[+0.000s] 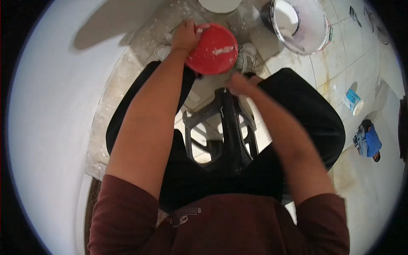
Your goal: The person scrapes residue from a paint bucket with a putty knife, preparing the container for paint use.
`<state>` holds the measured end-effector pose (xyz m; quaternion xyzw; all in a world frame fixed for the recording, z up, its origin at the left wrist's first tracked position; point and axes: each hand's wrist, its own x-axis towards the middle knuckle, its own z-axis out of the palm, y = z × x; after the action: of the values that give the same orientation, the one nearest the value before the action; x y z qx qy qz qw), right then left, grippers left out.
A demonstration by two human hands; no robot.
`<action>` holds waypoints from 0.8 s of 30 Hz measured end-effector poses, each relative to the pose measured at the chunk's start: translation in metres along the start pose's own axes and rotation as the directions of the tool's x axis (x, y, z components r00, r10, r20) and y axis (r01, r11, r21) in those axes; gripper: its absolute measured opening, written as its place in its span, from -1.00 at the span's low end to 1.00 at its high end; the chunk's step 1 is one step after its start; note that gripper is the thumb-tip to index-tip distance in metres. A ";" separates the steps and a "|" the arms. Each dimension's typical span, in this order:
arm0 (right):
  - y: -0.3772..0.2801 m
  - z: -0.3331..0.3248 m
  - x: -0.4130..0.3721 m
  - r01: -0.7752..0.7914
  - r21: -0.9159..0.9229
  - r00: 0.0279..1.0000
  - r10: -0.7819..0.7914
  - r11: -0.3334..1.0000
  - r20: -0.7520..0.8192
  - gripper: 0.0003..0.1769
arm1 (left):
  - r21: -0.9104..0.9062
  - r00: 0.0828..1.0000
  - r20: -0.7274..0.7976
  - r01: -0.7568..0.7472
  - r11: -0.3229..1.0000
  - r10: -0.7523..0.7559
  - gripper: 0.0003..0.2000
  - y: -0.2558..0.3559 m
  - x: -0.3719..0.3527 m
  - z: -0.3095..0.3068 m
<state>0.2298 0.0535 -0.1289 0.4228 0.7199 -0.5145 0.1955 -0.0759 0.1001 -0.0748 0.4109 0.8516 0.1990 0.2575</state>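
My left hand (185, 38) is closed on the edge of a round red bowl (212, 53), held out between my knees. Whitish smears and specks mark the bowl's red surface. Close to the bowl's lower right side is my right hand (241, 84), apart from it and smeared by motion. Its fingers are too blurred to show whether they hold anything. Just below that hand stands a black plastic stool (229, 127) between my legs, with a small white mark near its top.
A white-smeared bucket (312, 25) stands at the upper right beside a dark container with white contents (285, 15). Part of a pale round thing (221, 4) shows at the top edge. Farther right are a blue-and-white tub (353, 102) and a person in blue (369, 140). A white wall (46, 127) runs along the left.
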 end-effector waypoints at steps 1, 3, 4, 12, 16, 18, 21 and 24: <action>-0.020 0.003 -0.013 -0.079 -0.017 0.996 0.078 0.997 -0.046 -0.66 | 0.005 1.000 -0.003 0.003 1.000 -0.003 -0.65 0.000 -0.006 0.001; -0.073 -0.010 -0.016 -0.212 -0.040 0.965 0.203 0.976 -0.168 -0.65 | 0.016 0.999 -0.034 0.036 0.999 -0.035 -0.67 0.000 -0.009 0.003; -0.093 -0.023 -0.016 -0.281 -0.050 0.936 0.262 0.959 -0.236 -0.64 | 0.013 0.997 -0.055 0.048 0.999 -0.047 -0.67 0.005 -0.007 0.004; -0.076 -0.107 -0.015 -0.245 -0.382 0.958 0.284 0.891 0.050 -0.60 | 0.168 0.996 -0.003 0.090 0.982 -0.091 -0.65 0.019 -0.006 0.000; -0.051 -0.094 -0.007 -0.112 -0.369 0.991 0.130 0.923 0.025 -0.56 | 0.407 0.872 -0.245 -0.305 0.861 0.425 -0.63 0.040 -0.012 0.011; -0.062 -0.104 -0.013 -0.080 -0.354 0.996 0.087 0.932 0.005 -0.58 | 0.269 0.725 0.179 -0.686 0.676 0.665 -0.59 0.076 -0.017 0.016; -0.068 -0.117 -0.009 -0.093 -0.061 0.988 0.099 0.994 0.117 -0.54 | 0.102 0.485 0.543 -0.848 0.519 0.686 -0.49 0.120 -0.012 -0.005; -0.066 -0.129 0.009 -0.342 0.438 0.932 0.240 0.831 0.273 -0.49 | 0.086 0.354 0.718 -0.900 0.428 0.600 -0.33 0.140 -0.009 -0.022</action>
<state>0.1905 0.1665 -0.0467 0.5071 0.4726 -0.6814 0.2350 -0.0009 0.1718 0.0218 0.8532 0.4422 -0.0543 0.2713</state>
